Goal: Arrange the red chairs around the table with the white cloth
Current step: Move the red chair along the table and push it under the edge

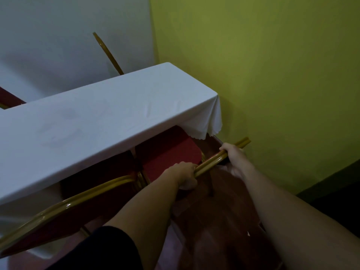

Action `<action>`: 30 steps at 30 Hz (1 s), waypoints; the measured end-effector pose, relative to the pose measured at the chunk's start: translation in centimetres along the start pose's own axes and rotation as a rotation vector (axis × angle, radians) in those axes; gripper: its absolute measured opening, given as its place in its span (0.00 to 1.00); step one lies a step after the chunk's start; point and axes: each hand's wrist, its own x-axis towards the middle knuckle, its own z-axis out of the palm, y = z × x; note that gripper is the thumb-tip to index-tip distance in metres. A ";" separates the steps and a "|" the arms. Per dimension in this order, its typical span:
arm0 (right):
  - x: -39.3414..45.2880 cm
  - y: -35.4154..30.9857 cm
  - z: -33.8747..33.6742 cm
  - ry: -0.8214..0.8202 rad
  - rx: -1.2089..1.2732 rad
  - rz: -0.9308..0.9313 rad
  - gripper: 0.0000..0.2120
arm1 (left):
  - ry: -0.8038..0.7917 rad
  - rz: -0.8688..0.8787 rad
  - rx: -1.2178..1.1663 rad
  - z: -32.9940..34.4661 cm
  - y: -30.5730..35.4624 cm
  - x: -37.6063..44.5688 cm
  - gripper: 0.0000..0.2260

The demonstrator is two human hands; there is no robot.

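A long table with a white cloth (101, 117) runs from the left edge toward the green wall. A red chair (171, 151) with a gold frame stands at the table's right end, its seat partly under the cloth. My left hand (185, 175) and my right hand (234, 158) both grip the gold top rail of this chair's back. A second red chair (64, 213) stands to its left, also tucked against the table. Gold frame of a third chair (108, 53) shows beyond the table, with a red piece of another chair (9, 98) at far left.
A green wall (272, 84) stands close on the right, just past the table's end. A white wall (58, 36) is behind the table. The floor below my arms is reddish and dim. A dark strip lies at the lower right.
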 end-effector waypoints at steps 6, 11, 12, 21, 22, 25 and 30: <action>1.8 -0.4 2.8 -0.002 0.038 -0.012 0.12 | 0.047 -0.020 -0.016 -1.6 -2.2 1.7 0.30; 3.3 -0.7 4.6 0.008 0.033 -0.020 0.24 | 0.070 -0.037 -0.054 -2.9 -3.9 3.2 0.30; 3.6 -0.8 5.0 0.011 0.030 -0.022 0.24 | 0.069 -0.041 -0.069 -3.1 -4.3 3.5 0.30; 5.0 -2.1 6.7 0.050 0.028 -0.025 0.10 | 0.048 -0.011 -0.097 -4.7 -5.4 5.5 0.31; 5.1 -2.2 6.8 0.052 0.028 -0.026 0.11 | 0.049 -0.009 -0.096 -4.7 -5.4 5.6 0.31; 5.4 -2.3 7.0 0.055 0.038 -0.037 0.11 | 0.035 -0.007 -0.094 -4.9 -5.5 6.1 0.31; 5.6 -2.2 6.7 0.040 0.060 -0.050 0.16 | 0.034 -0.019 -0.064 -5.1 -5.3 6.5 0.31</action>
